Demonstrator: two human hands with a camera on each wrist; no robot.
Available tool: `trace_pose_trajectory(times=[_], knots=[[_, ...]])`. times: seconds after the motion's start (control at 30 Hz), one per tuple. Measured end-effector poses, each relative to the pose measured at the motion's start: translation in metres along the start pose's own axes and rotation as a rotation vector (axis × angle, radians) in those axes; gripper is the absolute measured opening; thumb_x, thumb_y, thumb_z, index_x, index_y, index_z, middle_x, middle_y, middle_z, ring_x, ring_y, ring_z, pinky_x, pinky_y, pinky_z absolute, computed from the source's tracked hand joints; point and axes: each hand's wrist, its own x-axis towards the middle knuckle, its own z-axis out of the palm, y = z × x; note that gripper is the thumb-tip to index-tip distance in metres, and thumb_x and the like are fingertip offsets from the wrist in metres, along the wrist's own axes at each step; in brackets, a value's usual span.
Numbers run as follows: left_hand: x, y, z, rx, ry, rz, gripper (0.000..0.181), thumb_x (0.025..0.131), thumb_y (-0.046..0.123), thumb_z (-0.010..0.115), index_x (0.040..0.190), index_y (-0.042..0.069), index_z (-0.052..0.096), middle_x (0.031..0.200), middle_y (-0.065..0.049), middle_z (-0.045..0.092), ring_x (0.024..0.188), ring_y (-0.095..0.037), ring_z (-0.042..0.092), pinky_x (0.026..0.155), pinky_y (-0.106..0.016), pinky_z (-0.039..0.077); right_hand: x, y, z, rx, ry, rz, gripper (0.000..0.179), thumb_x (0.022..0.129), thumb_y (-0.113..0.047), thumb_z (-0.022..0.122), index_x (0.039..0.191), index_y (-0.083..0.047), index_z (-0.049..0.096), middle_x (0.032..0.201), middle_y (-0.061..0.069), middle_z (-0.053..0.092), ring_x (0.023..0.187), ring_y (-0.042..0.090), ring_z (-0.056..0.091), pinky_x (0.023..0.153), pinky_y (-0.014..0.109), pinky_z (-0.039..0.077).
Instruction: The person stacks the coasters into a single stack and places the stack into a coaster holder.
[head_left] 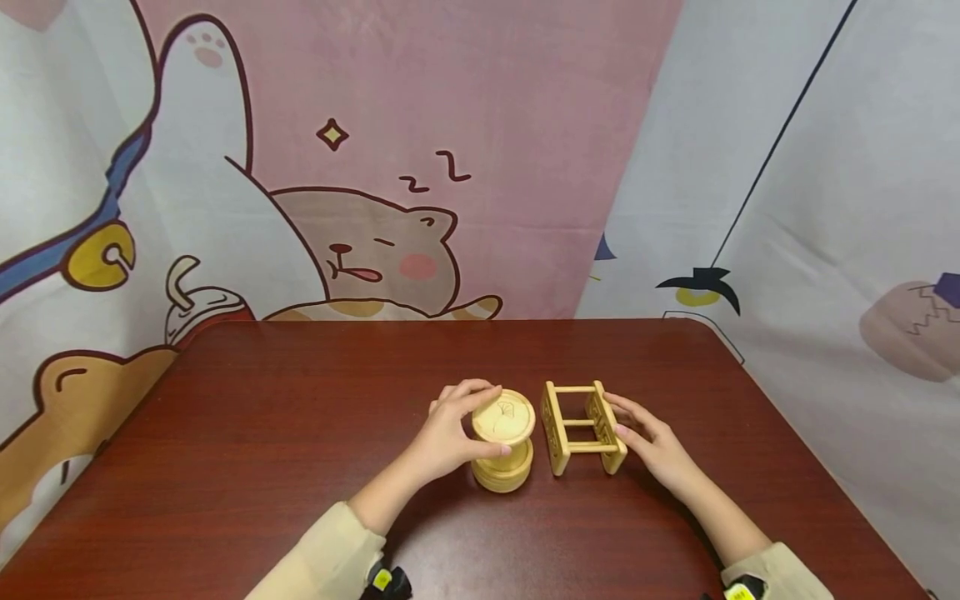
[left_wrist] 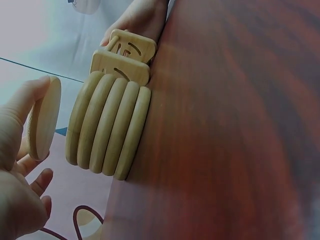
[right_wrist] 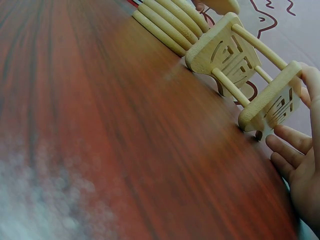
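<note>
My left hand (head_left: 450, 425) pinches a round wooden coaster (head_left: 504, 419) by its edge, thumb on the near side and fingers on the far side. A thin line drawing marks its top. In the left wrist view a gap separates this coaster from a stack of several plain wooden coasters (left_wrist: 107, 127) on the table. Right of the stack stands a small wooden rack (head_left: 555, 429), two slotted side panels joined by round rods. Against its right panel rest the fingertips of my right hand (head_left: 660, 454), the fingers loosely extended.
Everything stands on a dark red-brown wooden table (head_left: 300, 417). A cloth backdrop (head_left: 540, 125) with cartoon animals hangs behind the table and along its sides. Light sleeves and black wrist straps show at both forearms.
</note>
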Motion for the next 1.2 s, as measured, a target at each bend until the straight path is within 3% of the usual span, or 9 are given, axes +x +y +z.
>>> trace_pose_trajectory(times=[0.6,1.2], knots=[[-0.016,-0.003,0.002,-0.027,-0.068,0.022,0.075,0.062,0.032,0.089,0.129,0.012,0.062,0.127,0.005,0.053,0.112,-0.018,0.044,0.088,-0.043,0.029,0.001,0.001,0.0,0.022,0.0,-0.015,0.044,0.097,-0.005,0.053,0.14,-0.004,0.047,0.121,0.019,0.059,0.102,0.009,0.058,0.082,0.022,0.045],[-0.02,-0.01,0.007,-0.023,-0.099,0.015,0.075,0.062,0.031,0.089,0.129,0.011,0.062,0.128,0.005,0.053,0.113,-0.018,0.043,0.088,-0.042,0.028,0.0,-0.001,0.0,0.005,-0.003,-0.014,0.044,0.097,-0.006,0.053,0.14,-0.005,0.046,0.122,0.017,0.06,0.102,0.012,0.058,0.082,0.023,0.045]])
